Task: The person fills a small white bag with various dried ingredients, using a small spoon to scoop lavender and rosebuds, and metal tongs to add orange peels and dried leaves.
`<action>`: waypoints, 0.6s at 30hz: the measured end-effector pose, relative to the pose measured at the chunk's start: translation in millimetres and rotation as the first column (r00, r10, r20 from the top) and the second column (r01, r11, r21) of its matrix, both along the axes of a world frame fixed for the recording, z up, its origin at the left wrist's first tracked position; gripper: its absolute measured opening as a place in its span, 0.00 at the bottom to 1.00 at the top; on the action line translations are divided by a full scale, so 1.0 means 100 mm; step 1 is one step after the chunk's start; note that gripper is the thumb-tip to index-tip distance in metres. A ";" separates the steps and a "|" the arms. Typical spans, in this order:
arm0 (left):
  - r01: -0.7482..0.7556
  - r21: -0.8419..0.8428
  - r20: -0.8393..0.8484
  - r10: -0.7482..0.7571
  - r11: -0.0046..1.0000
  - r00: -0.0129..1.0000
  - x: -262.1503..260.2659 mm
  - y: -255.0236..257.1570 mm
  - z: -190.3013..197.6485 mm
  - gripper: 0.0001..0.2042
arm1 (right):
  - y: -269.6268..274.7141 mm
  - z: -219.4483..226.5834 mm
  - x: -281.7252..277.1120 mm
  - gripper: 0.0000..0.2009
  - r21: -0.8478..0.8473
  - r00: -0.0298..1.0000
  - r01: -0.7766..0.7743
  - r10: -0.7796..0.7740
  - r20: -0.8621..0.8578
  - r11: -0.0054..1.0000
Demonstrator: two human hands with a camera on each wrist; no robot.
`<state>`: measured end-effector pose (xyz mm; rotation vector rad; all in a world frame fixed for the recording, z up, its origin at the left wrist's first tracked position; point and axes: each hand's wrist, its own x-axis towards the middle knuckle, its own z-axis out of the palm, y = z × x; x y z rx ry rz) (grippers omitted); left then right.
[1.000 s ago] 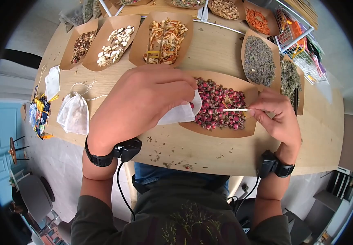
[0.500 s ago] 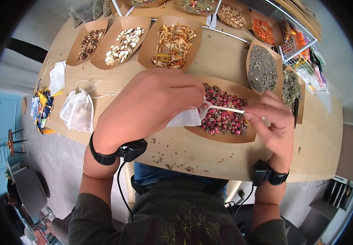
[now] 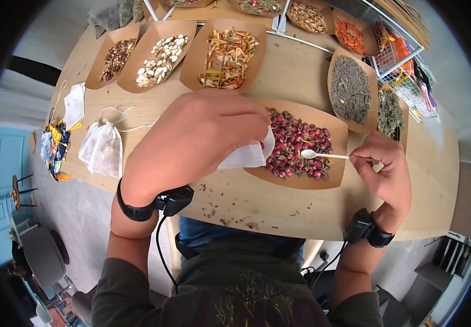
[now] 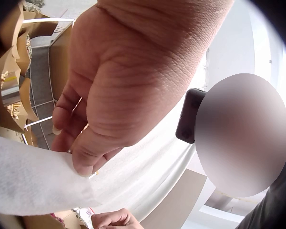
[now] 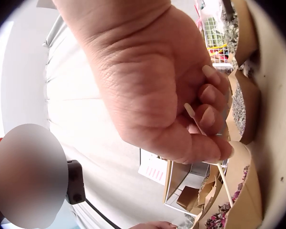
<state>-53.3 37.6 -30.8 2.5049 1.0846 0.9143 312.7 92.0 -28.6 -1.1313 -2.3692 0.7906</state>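
Note:
My left hand [image 3: 203, 131] pinches the rim of a white mesh bag [image 3: 244, 156] beside the left end of a paper tray [image 3: 338, 131] of dried rosebuds [image 3: 295, 143]. In the left wrist view, thumb and fingertips of that hand [image 4: 128, 81] hold the bag's pale cloth [image 4: 43, 179]. My right hand [image 3: 381, 166] pinches the handle of a small white spoon [image 3: 308, 154], whose bowl is over the rosebuds and looks empty. The right wrist view shows the spoon's thin handle [image 5: 225, 185] running out from between thumb and fingers of the right hand [image 5: 167, 100].
A filled mesh bag [image 3: 102, 147] lies at the left, near colourful pouches [image 3: 56, 147] and a flat white bag [image 3: 74, 106]. Trays of white slices [image 3: 159, 60], orange-brown strips [image 3: 227, 57] and grey-green herbs [image 3: 350, 90] stand behind. A wire basket [image 3: 404, 65] is at the back right.
The right hand first brought the spoon left to the bag's mouth, then drew it back right over the rosebuds. The left hand has kept hold of the bag.

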 end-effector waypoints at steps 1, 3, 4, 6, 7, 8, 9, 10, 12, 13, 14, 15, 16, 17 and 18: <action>-0.004 0.002 -0.001 0.004 1.000 1.000 0.00 0.00 0.00 0.06 | 0.00 -0.01 -0.03 0.05 0.017 1.000 0.001 -0.001 0.000 1.000; -0.003 0.002 -0.002 0.003 1.000 1.000 0.01 -0.01 0.01 0.07 | 0.02 -0.04 -0.09 0.05 0.032 1.000 0.008 -0.008 0.000 0.999; -0.009 0.007 -0.008 0.009 1.000 1.000 0.01 -0.01 0.02 0.07 | 0.03 -0.08 -0.12 0.05 0.043 1.000 -0.003 0.003 -0.008 0.999; -0.013 0.011 -0.014 0.013 1.000 1.000 0.02 -0.02 0.02 0.07 | 0.05 -0.11 -0.16 0.05 0.055 1.000 -0.010 0.011 -0.016 0.998; -0.019 0.011 0.001 0.019 1.000 1.000 0.02 -0.02 0.02 0.07 | 0.06 -0.12 -0.18 0.05 0.039 1.000 -0.023 0.024 -0.017 0.999; -0.026 0.011 0.015 0.025 1.000 1.000 0.02 -0.02 0.02 0.07 | 0.07 -0.13 -0.19 0.05 0.023 0.999 -0.037 0.037 -0.019 0.999; -0.025 0.010 0.016 0.025 1.000 1.000 0.02 -0.02 0.01 0.07 | 0.07 -0.14 -0.20 0.05 0.023 0.999 -0.036 0.037 -0.018 0.999; -0.026 0.004 0.025 0.026 1.000 0.999 0.02 -0.02 0.01 0.07 | 0.07 -0.15 -0.21 0.05 0.010 0.999 -0.039 0.040 -0.037 0.999; -0.027 -0.004 0.036 0.027 1.000 0.999 0.02 -0.03 0.01 0.07 | 0.09 -0.19 -0.22 0.05 -0.005 0.998 -0.042 0.042 -0.054 0.999; -0.030 0.001 0.023 0.030 1.000 0.999 0.01 -0.03 0.01 0.07 | 0.11 -0.21 -0.21 0.05 -0.009 0.996 -0.062 0.061 -0.069 0.998; -0.033 0.006 0.010 0.033 0.999 0.999 0.01 -0.03 0.01 0.07 | 0.12 -0.22 -0.21 0.05 -0.013 0.993 -0.082 0.081 -0.083 0.997; -0.034 0.006 0.011 0.034 0.999 0.999 0.01 -0.03 0.01 0.07 | 0.11 -0.22 -0.21 0.05 -0.013 0.993 -0.083 0.082 -0.083 0.996; -0.032 0.007 0.018 0.032 0.999 0.999 0.01 -0.03 0.01 0.07 | 0.11 -0.22 -0.21 0.05 -0.030 0.993 -0.080 0.077 -0.090 0.996; -0.030 0.006 0.024 0.030 1.000 0.999 0.01 -0.03 0.01 0.07 | 0.11 -0.21 -0.22 0.04 -0.048 0.993 -0.077 0.072 -0.097 0.996; -0.032 0.006 0.025 0.031 0.999 0.999 0.01 -0.03 0.01 0.07 | 0.12 -0.22 -0.22 0.04 -0.048 0.993 -0.078 0.074 -0.096 0.996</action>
